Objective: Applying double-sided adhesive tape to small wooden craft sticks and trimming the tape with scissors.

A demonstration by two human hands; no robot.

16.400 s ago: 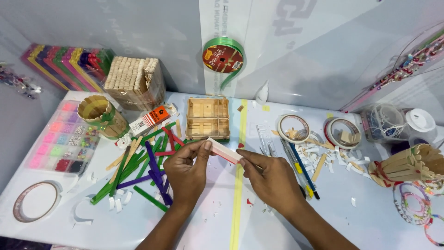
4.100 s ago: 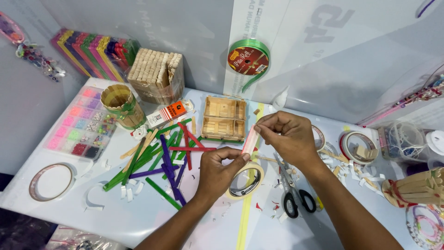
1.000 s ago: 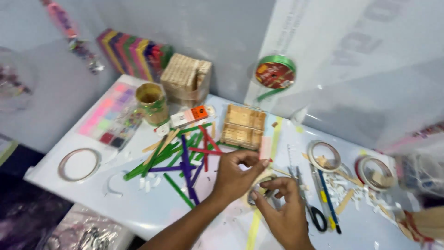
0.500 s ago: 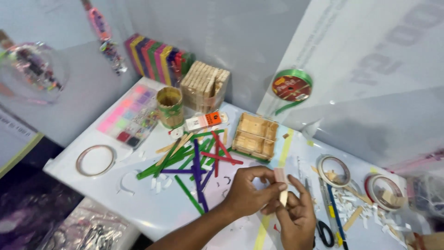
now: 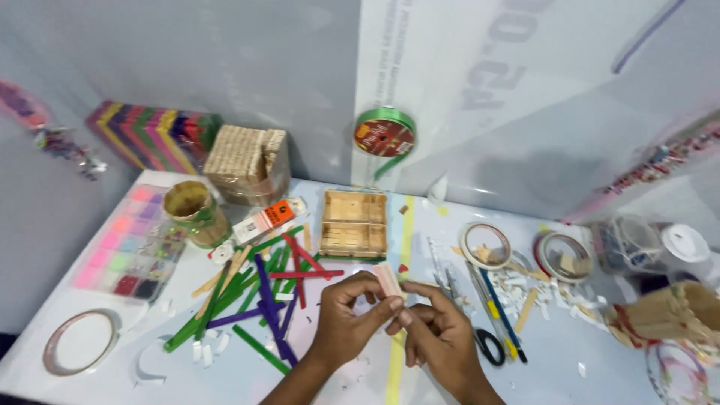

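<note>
Both hands meet low over the white table, forearms coming up from the bottom edge. Left hand curls its fingers and thumb closed around the lower end of a pale craft stick, which tilts up just above the tabletop; right hand pinches at the same stick from below, knuckles bent. Behind them sits a flat square tray of bare wooden sticks. To the left lies a loose scatter of green, purple and red sticks. Scissors lie just right.
</note>
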